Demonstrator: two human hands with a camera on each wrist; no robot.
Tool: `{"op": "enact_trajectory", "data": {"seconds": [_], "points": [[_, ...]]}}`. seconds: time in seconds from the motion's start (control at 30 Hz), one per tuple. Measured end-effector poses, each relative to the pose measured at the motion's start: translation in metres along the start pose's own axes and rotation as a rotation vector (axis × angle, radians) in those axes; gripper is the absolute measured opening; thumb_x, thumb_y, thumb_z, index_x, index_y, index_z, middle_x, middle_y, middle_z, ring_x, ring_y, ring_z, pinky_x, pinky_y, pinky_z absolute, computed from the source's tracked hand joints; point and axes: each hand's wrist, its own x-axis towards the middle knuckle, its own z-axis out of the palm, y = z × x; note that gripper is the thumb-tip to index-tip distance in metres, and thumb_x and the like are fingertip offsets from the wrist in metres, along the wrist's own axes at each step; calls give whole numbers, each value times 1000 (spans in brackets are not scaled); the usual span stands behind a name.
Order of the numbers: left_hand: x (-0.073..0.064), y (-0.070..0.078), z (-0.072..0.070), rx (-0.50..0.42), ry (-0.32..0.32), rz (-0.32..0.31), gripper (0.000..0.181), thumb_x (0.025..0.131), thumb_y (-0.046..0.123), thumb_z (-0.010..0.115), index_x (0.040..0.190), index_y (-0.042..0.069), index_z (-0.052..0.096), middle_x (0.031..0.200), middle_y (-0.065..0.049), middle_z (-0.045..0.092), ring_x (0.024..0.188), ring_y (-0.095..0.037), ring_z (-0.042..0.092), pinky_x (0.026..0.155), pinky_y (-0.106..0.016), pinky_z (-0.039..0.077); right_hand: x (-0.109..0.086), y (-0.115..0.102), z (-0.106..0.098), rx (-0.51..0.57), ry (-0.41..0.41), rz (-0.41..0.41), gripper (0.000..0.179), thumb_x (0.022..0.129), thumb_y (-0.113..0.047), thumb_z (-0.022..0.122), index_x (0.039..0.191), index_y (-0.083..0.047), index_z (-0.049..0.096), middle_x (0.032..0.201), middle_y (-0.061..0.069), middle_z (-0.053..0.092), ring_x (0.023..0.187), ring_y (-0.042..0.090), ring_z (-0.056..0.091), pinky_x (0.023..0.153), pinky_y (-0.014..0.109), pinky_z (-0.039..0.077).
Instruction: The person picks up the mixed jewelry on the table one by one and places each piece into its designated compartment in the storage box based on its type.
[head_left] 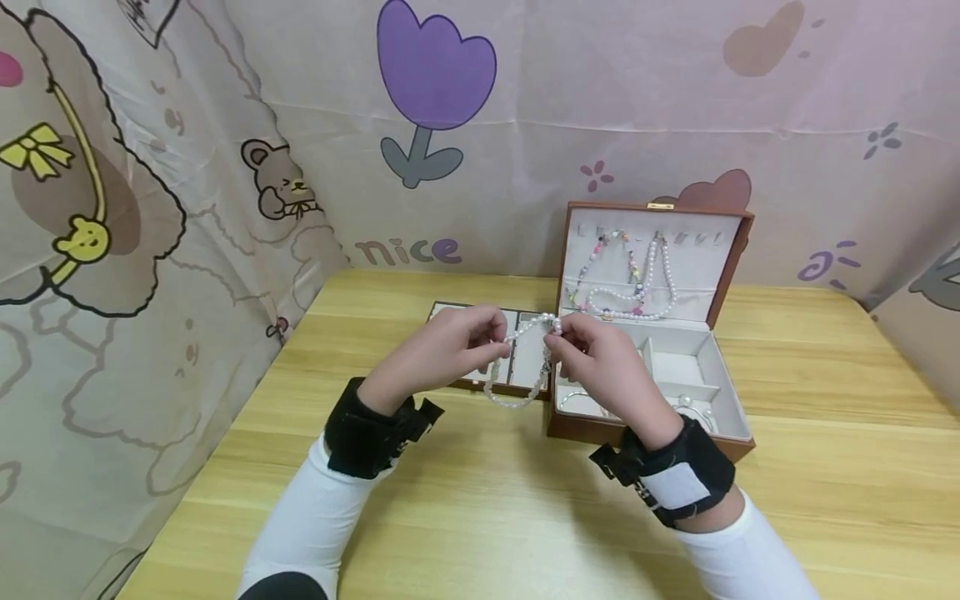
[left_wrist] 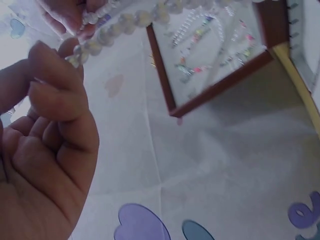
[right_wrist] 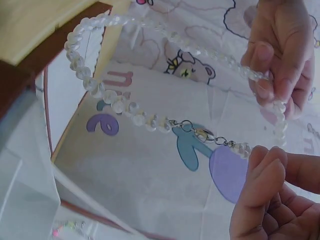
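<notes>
A pearl-bead necklace [right_wrist: 117, 106] hangs in a loop between both hands, over the gap in front of the tray and box. My left hand [head_left: 453, 343] pinches one part of the strand between thumb and fingers. My right hand [head_left: 596, 354] pinches it a little further right, close to the end of a metal clasp and chain [right_wrist: 202, 134], which looks fastened. In the left wrist view, beads [left_wrist: 142, 19] run from the left fingertips toward the upper right. A brown jewelry box [head_left: 731, 392] stands open just beyond the right hand.
Inside the lid hang a colorful bead necklace [head_left: 635, 271] and a white pearl necklace [head_left: 670, 292]. Bracelets [head_left: 701, 415] lie in the box's front compartments. A divided tray [head_left: 532, 354] lies left of the box, partly behind the hands. A printed cloth [head_left: 525, 167] rises behind the wooden table [head_left: 465, 517].
</notes>
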Motion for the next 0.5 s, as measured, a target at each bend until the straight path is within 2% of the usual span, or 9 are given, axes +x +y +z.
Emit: {"op": "enact_trajectory", "data": {"seconds": [0.23, 0.33, 0.5], "points": [[27, 12, 3, -58, 58, 40, 6, 88, 12, 61, 87, 7, 57, 75, -4, 61, 62, -9, 55, 58, -21, 47, 1, 3, -25, -66, 81, 0, 14, 92, -17, 55, 90, -5, 62, 77, 11, 64, 61, 15, 56, 53, 23, 44], [39, 19, 5, -63, 56, 53, 6, 88, 13, 60, 88, 8, 57, 75, -2, 61, 64, -9, 56, 61, -21, 47, 1, 5, -36, -97, 111, 11, 16, 93, -19, 54, 89, -6, 61, 76, 11, 64, 61, 15, 57, 53, 23, 43], [59, 25, 10, -58, 36, 80, 6, 89, 15, 59, 90, 9, 58, 78, -1, 63, 67, -10, 58, 62, -19, 47, 2, 11, -50, -142, 154, 16, 22, 93, -25, 53, 83, -6, 60, 71, 9, 62, 57, 7, 54, 52, 22, 43]]}}
